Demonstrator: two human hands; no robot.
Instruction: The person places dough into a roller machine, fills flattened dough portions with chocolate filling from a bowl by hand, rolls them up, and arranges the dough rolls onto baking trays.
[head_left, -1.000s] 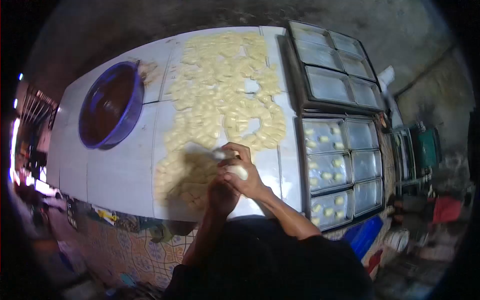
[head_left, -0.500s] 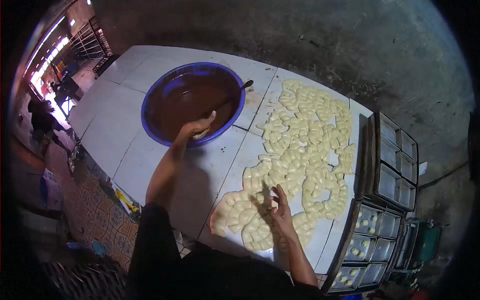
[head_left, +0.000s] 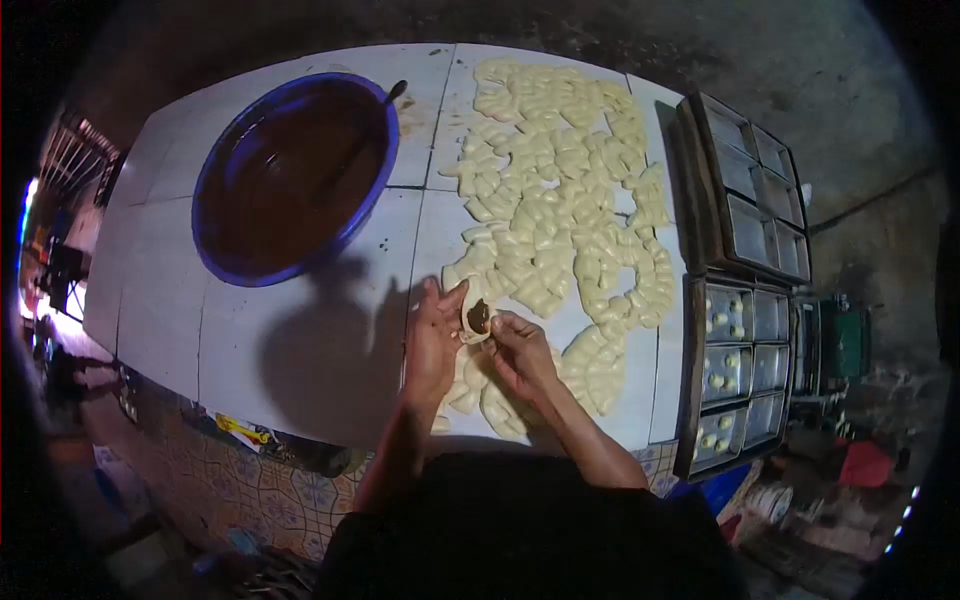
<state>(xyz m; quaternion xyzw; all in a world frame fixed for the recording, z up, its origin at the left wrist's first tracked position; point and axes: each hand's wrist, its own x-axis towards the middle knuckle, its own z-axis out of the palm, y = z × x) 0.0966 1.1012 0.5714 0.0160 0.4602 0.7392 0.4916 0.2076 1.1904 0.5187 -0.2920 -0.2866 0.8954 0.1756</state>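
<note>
A flattened piece of pale dough (head_left: 470, 322) with a dark brown filling in its middle is held above the near part of the table. My left hand (head_left: 432, 340) supports it from the left, fingers closed around its side. On the right, my right hand (head_left: 524, 352) pinches the edge of the same piece. Beneath and beyond both hands, many pale dough pieces (head_left: 540, 220) lie packed together on the white table (head_left: 150, 300). At the upper left stands a blue basin (head_left: 206, 250) of brown paste, a dark spoon handle (head_left: 396, 92) leaning on its rim.
Metal trays stand along the right side. The nearer tray (head_left: 690, 400) holds several small dough balls in its left compartments; the farther tray (head_left: 722, 245) sits behind it. A yellow packet (head_left: 243, 432) lies at the table's near left edge.
My left hand has come back from the basin to my right hand. The dough piece now shows open with brown filling, held between both hands. The view has shifted.
</note>
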